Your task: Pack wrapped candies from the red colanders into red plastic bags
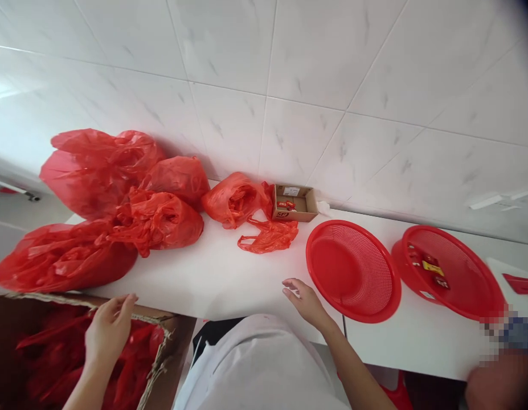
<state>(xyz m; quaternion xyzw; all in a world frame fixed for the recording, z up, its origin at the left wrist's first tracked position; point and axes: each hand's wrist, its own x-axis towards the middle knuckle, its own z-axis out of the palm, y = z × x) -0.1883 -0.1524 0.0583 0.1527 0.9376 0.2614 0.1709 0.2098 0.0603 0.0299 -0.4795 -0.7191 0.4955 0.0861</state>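
Observation:
My left hand [106, 332] is over the cardboard box [163, 319] at the lower left, its fingers loosely bent and thumb apart; I see nothing in it. Inside the box lie crumpled red plastic pieces [131, 359] that look like bags. My right hand [305, 303] hovers over the white table [229, 273], fingers relaxed and apart, holding nothing. Close to its right stands a red plastic basket [340, 265] with mesh sides, with nothing visible inside. Ahead of the right hand, a flattened red plastic bag [270, 236] lies on the table, its handles spread.
Several filled red bags [170, 222] crowd the table's left side. A small cardboard box [308, 210] holding a few red packets stands by the tiled wall. On the right, a second red basket [404, 250] contains small packets, and another person's arm [503, 376] is beside it.

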